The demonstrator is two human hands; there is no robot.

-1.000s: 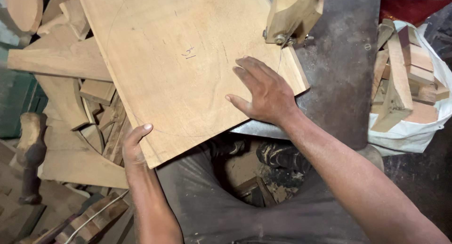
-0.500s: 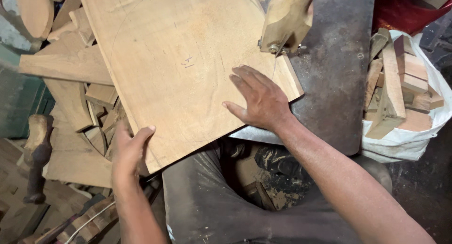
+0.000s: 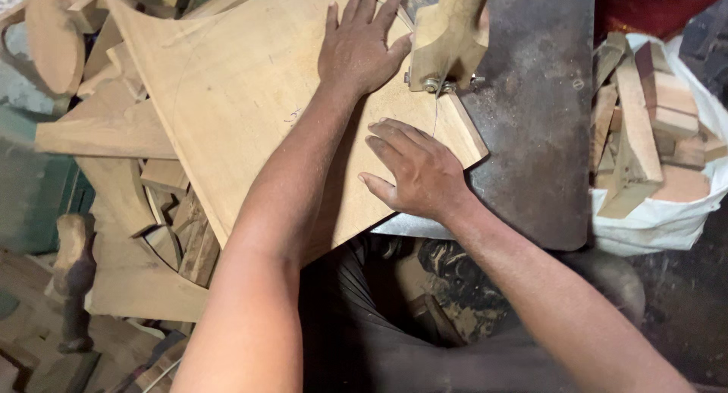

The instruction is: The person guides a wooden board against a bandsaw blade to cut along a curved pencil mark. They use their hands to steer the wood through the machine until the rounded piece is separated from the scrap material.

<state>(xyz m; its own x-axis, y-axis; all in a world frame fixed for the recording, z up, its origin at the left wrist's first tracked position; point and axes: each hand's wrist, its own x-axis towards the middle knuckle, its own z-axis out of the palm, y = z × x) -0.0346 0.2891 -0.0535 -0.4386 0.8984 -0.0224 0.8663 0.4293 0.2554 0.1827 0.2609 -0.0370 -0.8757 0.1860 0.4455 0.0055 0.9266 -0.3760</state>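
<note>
Our left hand [image 3: 362, 48] lies flat with fingers spread on the wooden board [image 3: 250, 127], up at twelve o'clock beside the wooden blade guide [image 3: 449, 36]; our right hand [image 3: 421, 173] presses flat too, fingers slightly fanned, at the board's near corner toward five o'clock of the blade. The board rests on the dark metal worktop [image 3: 531, 135], overhanging offcuts at nine o'clock. We judge the cut goes well if we feed slowly, follow the pencilled curve, and keep both hands clear of the thin blade [image 3: 436, 112]. A white sack of scraps [image 3: 652, 211] sits at three o'clock.
</note>
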